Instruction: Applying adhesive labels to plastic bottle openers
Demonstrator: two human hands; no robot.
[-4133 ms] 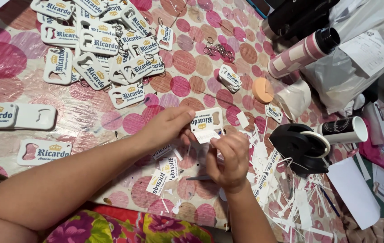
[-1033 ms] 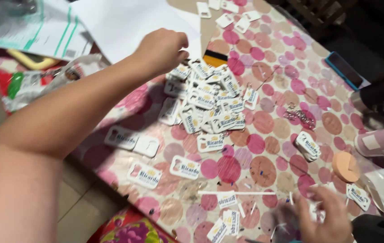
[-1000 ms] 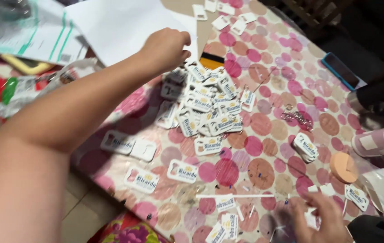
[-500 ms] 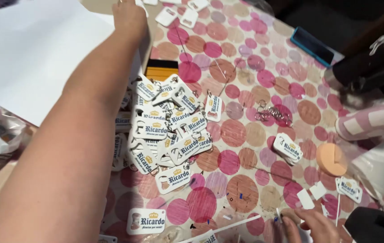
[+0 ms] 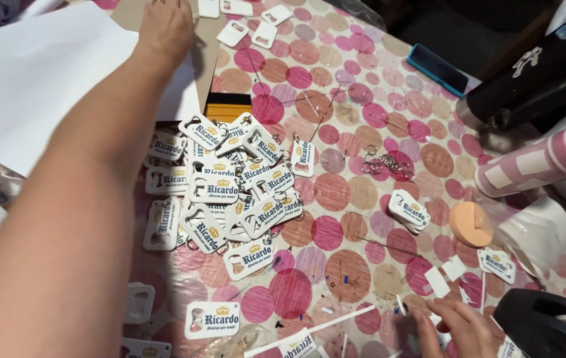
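Note:
My left hand [image 5: 167, 26] reaches far across the table with the arm stretched out. It lies on a brown board [image 5: 207, 63] next to several blank white tags [image 5: 250, 26]; its fingertips are cut off by the top edge. A pile of white bottle-opener tags with blue printed labels [image 5: 236, 192] lies beside my forearm. My right hand [image 5: 458, 328] rests at the near edge with fingers apart, touching small white sticker scraps [image 5: 445, 278]. Nothing is visibly gripped in it.
A pink dotted tablecloth [image 5: 342, 272] covers the table. On it lie loose metal key rings [image 5: 386, 164], a small stack of labelled tags [image 5: 409, 211], an orange disc [image 5: 470, 224], a pink-and-white roll [image 5: 535, 162], a blue phone [image 5: 437, 69], a black tape dispenser [image 5: 548, 325] and white paper [image 5: 24, 73].
My left arm has stretched from the tag pile out to the far board and the blank tags. The view has followed it. My right hand has stayed low at the near edge.

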